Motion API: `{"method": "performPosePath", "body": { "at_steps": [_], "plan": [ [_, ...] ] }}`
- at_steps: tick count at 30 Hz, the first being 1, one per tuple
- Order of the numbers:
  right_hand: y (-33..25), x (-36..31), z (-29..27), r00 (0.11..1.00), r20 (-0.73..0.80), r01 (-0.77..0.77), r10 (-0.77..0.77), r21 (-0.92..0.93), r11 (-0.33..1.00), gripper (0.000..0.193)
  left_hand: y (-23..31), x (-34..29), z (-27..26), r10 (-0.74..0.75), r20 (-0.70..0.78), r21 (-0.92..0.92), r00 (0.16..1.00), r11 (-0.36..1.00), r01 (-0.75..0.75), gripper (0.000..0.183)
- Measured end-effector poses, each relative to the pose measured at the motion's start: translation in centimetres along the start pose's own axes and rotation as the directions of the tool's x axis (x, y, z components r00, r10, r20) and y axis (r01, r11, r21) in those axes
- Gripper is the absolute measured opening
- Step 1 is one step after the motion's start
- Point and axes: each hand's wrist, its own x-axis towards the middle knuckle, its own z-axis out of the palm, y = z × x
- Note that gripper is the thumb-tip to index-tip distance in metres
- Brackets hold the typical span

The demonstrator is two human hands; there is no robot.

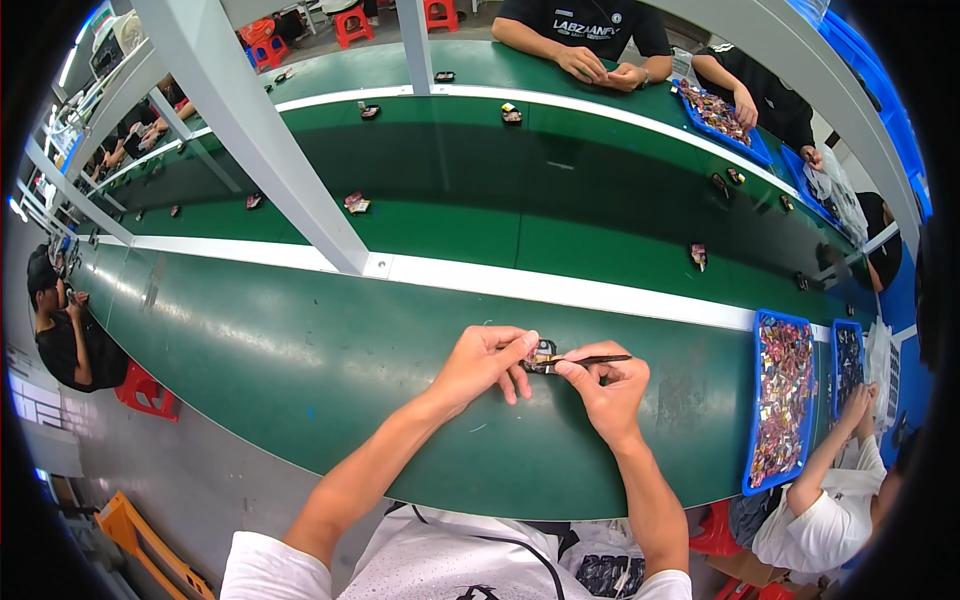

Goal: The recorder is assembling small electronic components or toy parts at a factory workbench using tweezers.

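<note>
Over the green table, my left hand (482, 362) pinches a small black electronic part (544, 349) between thumb and fingers. Its lower fingers curl loosely beneath. My right hand (608, 388) is closed around dark tweezers (602, 359), held nearly level. Their tips reach left to the lower edge of the black part and appear to touch it. Fine detail on the part is too small to make out, and my left fingers partly cover it.
A blue tray (752, 440) of small colourful parts lies to the right, beside another blue tray (838, 400). Beyond a white rail (480, 280), a green conveyor belt (480, 210) bears scattered small parts. A grey post (270, 140) rises left. Co-workers sit around.
</note>
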Motion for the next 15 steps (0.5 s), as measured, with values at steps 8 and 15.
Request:
{"method": "performPosePath", "body": {
  "at_steps": [8, 15],
  "plan": [
    [0.17, 0.03, -0.04, 1.0, 0.009, 0.016, -0.016, -0.048, 0.999, 0.012, -0.04, 0.06, -0.07, 0.039, -0.003, 0.013, 0.999, 0.999, -0.039, 0.04],
    [0.03, 0.02, -0.1, 1.0, 0.012, -0.024, 0.024, -0.008, 1.0, 0.012, 0.18, -0.02, -0.1, 0.078, 0.002, -0.002, 0.997, 0.997, -0.078, 0.037]
  ]
}}
